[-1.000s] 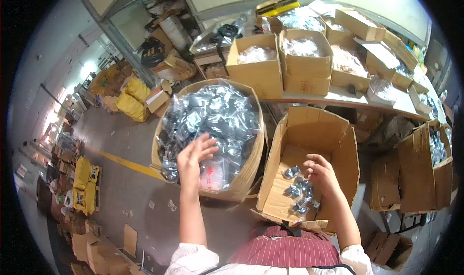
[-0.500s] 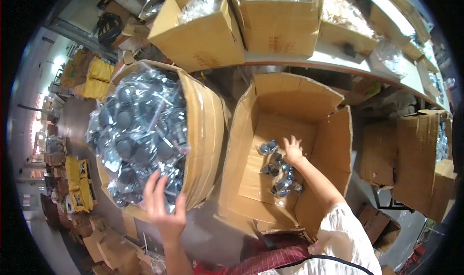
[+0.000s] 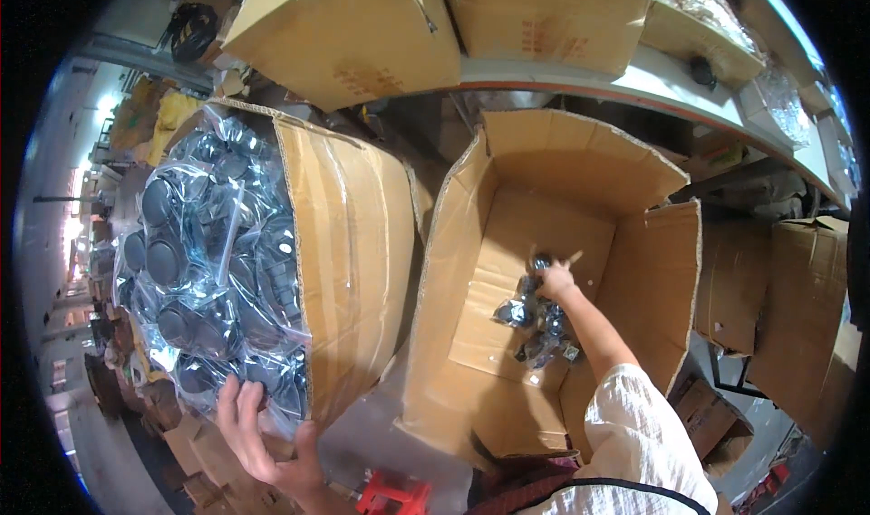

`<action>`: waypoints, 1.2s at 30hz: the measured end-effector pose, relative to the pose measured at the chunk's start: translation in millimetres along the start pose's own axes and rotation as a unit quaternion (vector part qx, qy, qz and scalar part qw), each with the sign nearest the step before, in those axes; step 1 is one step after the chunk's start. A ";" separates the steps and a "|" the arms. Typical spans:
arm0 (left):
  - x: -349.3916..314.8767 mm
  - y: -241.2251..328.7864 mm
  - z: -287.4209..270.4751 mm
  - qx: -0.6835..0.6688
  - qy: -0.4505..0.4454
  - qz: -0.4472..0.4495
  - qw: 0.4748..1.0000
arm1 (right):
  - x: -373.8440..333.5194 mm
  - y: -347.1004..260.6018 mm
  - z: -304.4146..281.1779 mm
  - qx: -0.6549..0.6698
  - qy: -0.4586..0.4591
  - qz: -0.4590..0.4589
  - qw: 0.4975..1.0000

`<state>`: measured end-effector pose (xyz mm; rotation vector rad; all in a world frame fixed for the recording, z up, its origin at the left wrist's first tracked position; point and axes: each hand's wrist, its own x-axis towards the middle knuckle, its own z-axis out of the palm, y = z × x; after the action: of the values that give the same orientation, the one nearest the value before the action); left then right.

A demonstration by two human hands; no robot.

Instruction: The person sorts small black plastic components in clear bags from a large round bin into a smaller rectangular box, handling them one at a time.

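My left hand [image 3: 258, 433] is at the near corner of a cardboard box [image 3: 349, 234] heaped with clear plastic bags of black round parts [image 3: 195, 270]. Its fingers are spread, and the fingertips touch the lowest bags. Deep inside the open cardboard box [image 3: 444, 261] to the right, my right hand [image 3: 555, 281] has its fingers on a small bagged black part [image 3: 541, 261]. Motion blurs those fingertips somewhat. Several more bagged black parts [image 3: 544, 334] lie on the box floor, just below that hand.
Tall cartons [image 3: 544, 26] stand on a shelf [image 3: 634, 85] along the far side. More cardboard boxes [image 3: 797, 307] are at the right. A red plastic stool [image 3: 394, 494] sits low between the two boxes. Cartons [image 3: 204, 452] are piled at the lower left.
My view has come closer to the boxes. The right hand, spread before, has closed toward a bagged part that lay to its left. My left hand has shifted down and left along the heap.
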<state>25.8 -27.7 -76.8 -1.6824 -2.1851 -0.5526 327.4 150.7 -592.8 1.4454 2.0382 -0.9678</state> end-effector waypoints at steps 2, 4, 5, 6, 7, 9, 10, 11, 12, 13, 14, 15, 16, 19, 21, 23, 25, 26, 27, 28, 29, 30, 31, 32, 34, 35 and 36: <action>1.2 -2.3 1.8 -0.008 -0.002 0.014 1.000 | -12.5 26.8 28.7 0.194 0.002 0.061 0.979; 1.0 2.2 3.3 -0.036 0.012 -0.020 0.999 | -33.3 22.0 43.6 0.146 0.031 0.106 0.983; -0.7 5.5 7.0 -0.087 0.029 -0.052 0.994 | -41.5 19.5 47.4 0.118 0.017 0.124 0.985; -1.9 3.4 5.0 -0.089 0.032 -0.049 0.994 | -50.7 9.3 47.2 0.092 0.000 0.138 0.986; -2.8 2.1 3.2 -0.093 0.020 -0.037 0.995 | -57.6 3.9 46.1 0.073 -0.022 0.142 0.987; 2.1 8.0 1.1 -0.105 0.025 -0.023 0.994 | -66.2 -2.9 42.2 0.044 -0.043 0.157 0.986; 3.5 7.4 -1.7 -0.109 0.029 -0.018 0.993 | -69.1 -4.0 39.9 0.033 -0.041 0.169 0.984; 4.2 6.3 -4.4 -0.082 -0.006 0.021 0.996 | -73.4 -2.6 36.7 0.036 -0.034 0.173 0.984; 5.2 3.8 -9.3 -0.051 -0.040 0.059 0.996 | -80.4 -5.1 32.4 0.031 -0.038 0.159 0.986; 8.2 8.6 -8.9 -0.070 -0.028 0.061 0.995 | -87.2 -8.0 27.4 0.026 -0.042 0.145 0.988; 5.5 6.7 -7.3 -0.061 -0.021 0.067 0.996 | -94.1 -12.3 22.7 0.029 -0.034 0.148 0.988; 5.3 8.7 -8.4 -0.078 -0.025 0.059 0.995 | -102.3 -14.2 14.2 0.067 -0.018 0.144 0.987; 4.0 8.9 -12.5 -0.091 -0.030 0.050 0.994 | -114.0 -24.7 -2.1 0.103 -0.003 0.134 0.986; 3.1 2.4 -15.7 -0.140 -0.027 0.071 0.987 | -150.2 -49.5 -41.1 0.252 0.028 0.122 0.960; 4.1 3.7 -15.2 -0.166 -0.020 0.094 0.982 | -178.2 -52.0 -64.6 0.397 0.063 0.055 0.914; 3.4 0.8 -17.4 -0.191 -0.001 0.120 0.974 | -199.0 -59.6 -80.4 0.423 0.089 -0.073 0.899; -1.2 -7.2 -21.4 -0.205 0.017 0.146 0.968 | -264.3 -104.4 -126.5 0.420 0.085 -0.126 0.895; -2.8 -9.5 -22.0 -0.226 0.021 0.165 0.960 | -309.2 -129.0 -153.2 0.465 0.102 -0.131 0.870; -2.2 -6.4 -25.8 -0.250 0.014 0.180 0.951 | -343.9 -142.7 -169.8 0.510 0.122 -0.133 0.841; -1.3 -0.2 -28.9 -0.274 0.010 0.199 0.941 | -363.0 -145.0 -177.5 0.502 0.129 -0.135 0.844; -4.0 9.9 -32.6 -0.313 -0.011 0.190 0.930 | -376.7 -144.4 -183.2 0.423 0.172 -0.180 0.871; -9.2 15.1 -36.6 -0.345 -0.038 0.211 0.914 | -391.5 -148.6 -188.6 0.340 0.208 -0.225 0.889; -15.4 21.9 -45.0 -0.371 -0.068 0.206 0.903 | -410.4 -163.7 -196.1 0.315 0.206 -0.217 0.901; -22.0 30.2 -52.7 -0.397 -0.099 0.201 0.890 | -425.7 -176.4 -199.0 0.309 0.203 -0.226 0.901; -32.9 40.9 -57.7 -0.514 -0.266 0.080 0.811 | -454.2 -194.4 -201.4 0.241 0.281 -0.243 0.897; -33.8 39.6 -58.0 -0.502 -0.295 0.080 0.809 | -462.2 -202.0 -197.7 0.201 0.323 -0.258 0.888; -31.0 39.0 -59.1 -0.503 -0.290 0.085 0.810 | -473.1 -207.3 -197.7 0.165 0.342 -0.257 0.888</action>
<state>72.6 -73.8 -36.2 -2.8590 -2.1849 -1.5008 301.4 -32.2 -71.5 1.6050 3.0063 -1.1612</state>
